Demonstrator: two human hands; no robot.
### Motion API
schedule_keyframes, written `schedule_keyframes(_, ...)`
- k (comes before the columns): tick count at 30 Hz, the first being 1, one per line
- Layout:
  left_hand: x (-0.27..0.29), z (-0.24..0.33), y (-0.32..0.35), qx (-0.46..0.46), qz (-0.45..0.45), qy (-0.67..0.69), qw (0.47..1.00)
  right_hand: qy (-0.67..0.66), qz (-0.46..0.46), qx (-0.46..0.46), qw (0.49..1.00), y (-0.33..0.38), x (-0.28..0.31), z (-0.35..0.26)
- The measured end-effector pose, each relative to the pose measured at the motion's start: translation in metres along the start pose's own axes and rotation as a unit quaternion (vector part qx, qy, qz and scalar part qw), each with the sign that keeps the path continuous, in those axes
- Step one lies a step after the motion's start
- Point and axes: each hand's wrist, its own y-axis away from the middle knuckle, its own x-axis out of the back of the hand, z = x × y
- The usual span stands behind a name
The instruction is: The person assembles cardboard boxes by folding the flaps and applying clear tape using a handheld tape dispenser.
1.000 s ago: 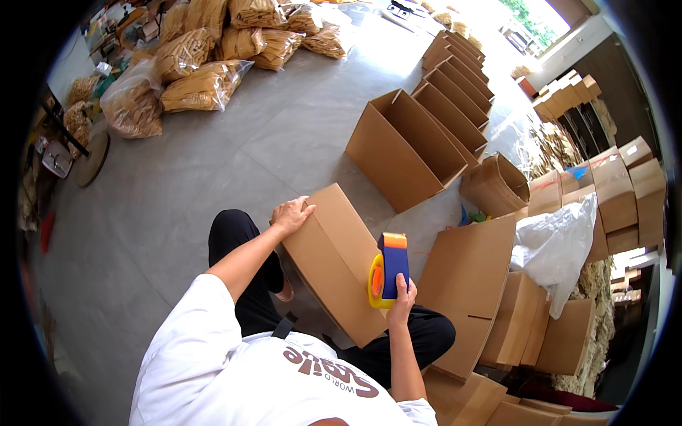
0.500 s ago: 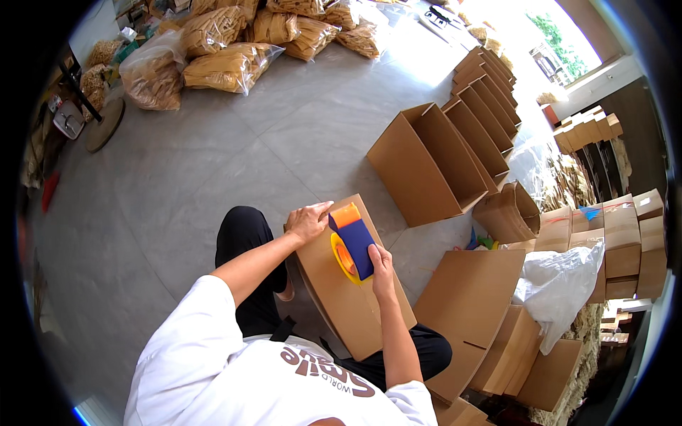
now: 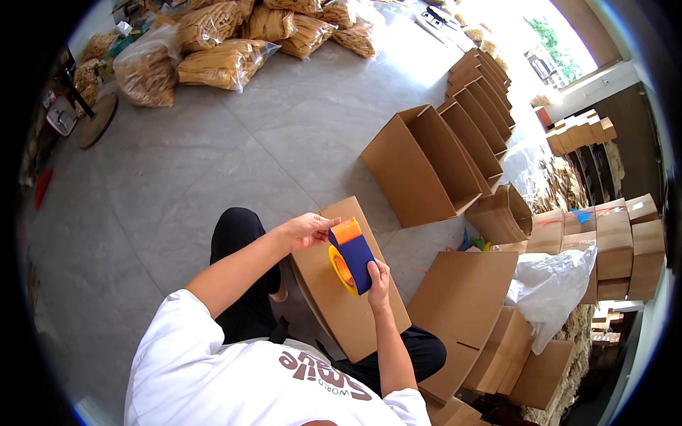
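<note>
My right hand (image 3: 379,284) is wrapped round a tape dispenser (image 3: 355,263) with a dark blue body, an orange front end and a yellow roll side. Its front end points away from me, above a brown cardboard box (image 3: 342,312) between my knees. At the orange end, the fingertips of my left hand (image 3: 311,231) are drawn together in a pinch. What they hold there, if anything, is too small to make out. The box's top is closed and its far edge lies just beyond the dispenser.
A row of open cardboard boxes (image 3: 415,170) stretches away at the far right. Flat cardboard (image 3: 465,291) leans by my right knee, near stacked cartons (image 3: 614,241) and clear plastic sheeting (image 3: 550,284). Filled plastic bags (image 3: 224,65) lie at the far left on the grey floor (image 3: 170,170).
My left hand has lifted off the box's far left edge and come to the dispenser's orange end. The dispenser, in my right hand, has shifted slightly toward me.
</note>
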Motion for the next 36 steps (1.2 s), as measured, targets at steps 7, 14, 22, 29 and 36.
schedule_keyframes(7, -0.004, -0.003, -0.005, -0.063, 0.024, 0.073, 0.995, 0.013, -0.015, 0.002, 1.0, -0.002, -0.003, -0.009)
schedule_keyframes(14, 0.001, 0.006, -0.004, -0.022, -0.043, -0.012, 0.999, 0.001, -0.013, -0.001, 1.0, -0.001, -0.001, -0.006)
schedule_keyframes(22, -0.011, 0.009, -0.005, -0.02, 0.033, -0.025, 0.999, -0.013, -0.002, 0.012, 1.0, 0.0, 0.01, 0.013)
schedule_keyframes(29, -0.009, -0.002, -0.013, -0.192, 0.112, -0.133, 0.966, -0.016, 0.027, 0.004, 1.0, -0.004, 0.001, 0.006)
schedule_keyframes(36, 0.013, -0.047, -0.014, -0.379, 0.115, -0.768, 0.503, -0.194, 0.095, -0.064, 0.974, -0.007, 0.001, 0.006)
